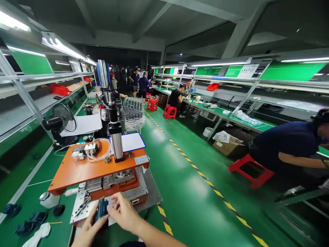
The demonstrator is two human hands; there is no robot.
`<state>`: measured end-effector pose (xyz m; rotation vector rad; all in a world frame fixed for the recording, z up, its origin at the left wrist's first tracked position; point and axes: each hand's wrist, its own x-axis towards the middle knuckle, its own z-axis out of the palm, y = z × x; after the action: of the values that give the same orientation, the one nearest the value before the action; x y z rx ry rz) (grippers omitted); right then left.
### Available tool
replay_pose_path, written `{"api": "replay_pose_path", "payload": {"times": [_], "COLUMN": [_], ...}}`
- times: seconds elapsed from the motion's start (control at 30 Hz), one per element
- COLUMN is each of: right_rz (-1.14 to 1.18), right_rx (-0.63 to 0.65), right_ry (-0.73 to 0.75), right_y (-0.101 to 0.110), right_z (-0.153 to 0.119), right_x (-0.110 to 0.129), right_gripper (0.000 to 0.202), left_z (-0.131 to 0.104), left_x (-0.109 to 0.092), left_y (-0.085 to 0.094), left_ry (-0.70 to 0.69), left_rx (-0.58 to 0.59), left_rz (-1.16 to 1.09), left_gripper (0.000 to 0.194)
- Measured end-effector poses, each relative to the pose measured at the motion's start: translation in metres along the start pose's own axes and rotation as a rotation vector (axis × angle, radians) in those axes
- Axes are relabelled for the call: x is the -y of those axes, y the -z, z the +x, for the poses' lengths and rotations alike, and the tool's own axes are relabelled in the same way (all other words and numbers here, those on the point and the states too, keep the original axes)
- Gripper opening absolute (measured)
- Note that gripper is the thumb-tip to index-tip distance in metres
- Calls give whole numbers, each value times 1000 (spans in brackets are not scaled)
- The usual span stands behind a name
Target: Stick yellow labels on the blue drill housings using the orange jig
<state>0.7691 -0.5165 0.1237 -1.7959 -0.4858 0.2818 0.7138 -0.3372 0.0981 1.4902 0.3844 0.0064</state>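
Note:
My left hand (90, 224) is closed round a small dark blue, block-like part (102, 208), whose exact kind I cannot make out. Beside it, my right hand (125, 212) has curled fingers, with thumb and forefinger close to the part's right side. Whether anything small sits between those fingertips is too blurred to tell. Both hands are at the front edge of a press with an orange top plate (84, 169) and an upright metal cylinder (117, 145). Left of the part, a dark clamp-like tool (83, 206) lies on the press's perforated metal base (77, 213).
On the green bench at left are a white bottle (49, 200), a round black lid (59, 210), dark blue parts (32, 222), a white cloth (38, 236) and a black fan (61, 121). A person on a red stool (250, 171) bends at right; others work farther back.

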Motion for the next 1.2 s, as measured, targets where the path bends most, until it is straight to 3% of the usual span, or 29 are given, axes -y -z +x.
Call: {"api": "replay_pose_path", "payload": {"times": [0.07, 0.13, 0.27, 0.4, 0.57, 0.63, 0.73, 0.8, 1.0, 1.2], "right_rz": [125, 279, 481, 492, 544, 550, 558, 567, 553, 538], "right_rx": [54, 136, 164, 200, 142, 122, 125, 139, 151, 128], "right_ry": [-76, -125, -207, -227, -390, -439, -482, -495, -498, -518], "right_y": [8, 12, 15, 16, 7, 1, -6, -10, -19, -24], "right_z": [1, 2, -2, -10, -10, -10, -10, -12, -15, -16], "right_x": [-11, -23, -40, -44, -50, -55, -60, -61, -62, -65], "right_gripper": [40, 43, 52, 49, 41, 42, 46, 48, 43, 38], "left_z": [4, 5, 1, -3, -5, -5, -6, -7, -15, -14], "left_x": [7, 11, 13, 14, 20, 25, 37, 47, 71, 70], "left_y": [-3, -10, -25, -29, -22, -18, -11, -7, -3, 0], "left_ry": [-72, -135, -194, -190, -225, -236, -200, -178, -213, -215], "left_rx": [166, 229, 136, 206, 177, 141, 184, 196, 60, 79], "left_rz": [139, 260, 370, 396, 460, 462, 453, 468, 492, 515], "left_gripper": [68, 68, 72, 68, 49, 48, 51, 55, 56, 54]}}
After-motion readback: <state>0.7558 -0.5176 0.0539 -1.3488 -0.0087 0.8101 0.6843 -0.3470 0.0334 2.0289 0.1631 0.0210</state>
